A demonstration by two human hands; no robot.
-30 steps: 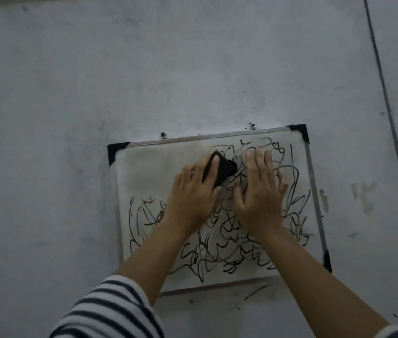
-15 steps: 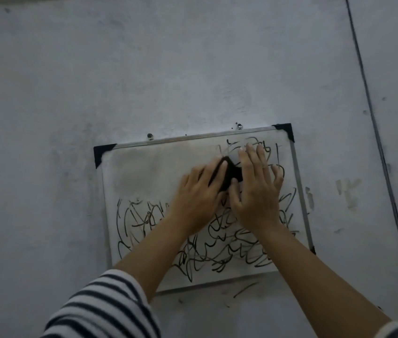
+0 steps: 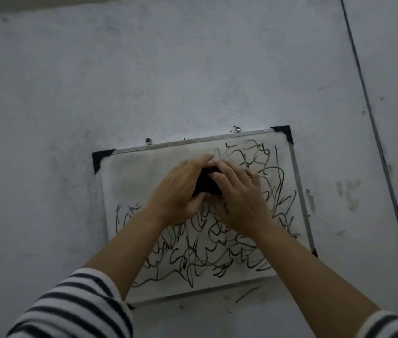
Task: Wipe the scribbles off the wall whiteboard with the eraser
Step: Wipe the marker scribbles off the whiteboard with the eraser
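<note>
Head view: a small aluminium-framed wall whiteboard (image 3: 129, 181) with black plastic corners hung tilted on the grey plaster wall (image 3: 168, 69); its upper-left area was smudged clean, and black marker scribbles (image 3: 193, 259) covered the rest. The left hand (image 3: 178, 191) and right hand (image 3: 239, 198) both gripped the black block eraser (image 3: 206, 182), pressed against the board's upper middle. Striped sleeve (image 3: 76, 306) at lower left.

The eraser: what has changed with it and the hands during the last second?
The right hand came off the board and closed on the black eraser together with the left hand. The upper-left of the whiteboard stays wiped, and the scribbles below and right remain.
</note>
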